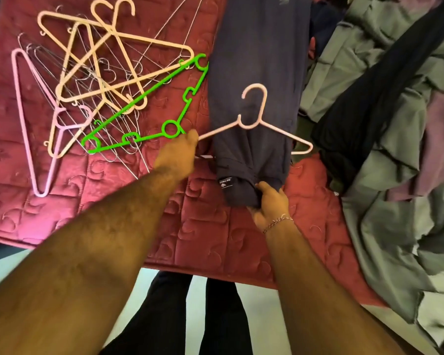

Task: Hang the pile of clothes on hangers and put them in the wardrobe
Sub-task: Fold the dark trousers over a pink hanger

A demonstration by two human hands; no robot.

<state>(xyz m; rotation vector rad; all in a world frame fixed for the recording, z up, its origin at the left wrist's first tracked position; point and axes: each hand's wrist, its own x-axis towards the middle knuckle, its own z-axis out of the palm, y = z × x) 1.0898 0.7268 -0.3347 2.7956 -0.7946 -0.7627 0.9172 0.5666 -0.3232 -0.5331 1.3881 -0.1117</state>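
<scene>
Navy trousers [251, 139], lengthways through pink hanger [254, 119] (crossways); right hand [271, 204] grips near end, left hand [178, 155] pinches hanger's left arm.

1. A bed with a red quilt [195, 242] carries everything;
2. a heap of hangers [100, 80] lies at its left;
3. dark trousers [254, 73] lie mid-bed;
4. a clothes pile [395, 124] covers its right.

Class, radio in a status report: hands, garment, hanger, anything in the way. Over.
Left hand grips pink hanger end. Right hand grips navy trousers threaded through it. Spare hangers lie left, clothes pile right; nothing blocking. Over.
</scene>
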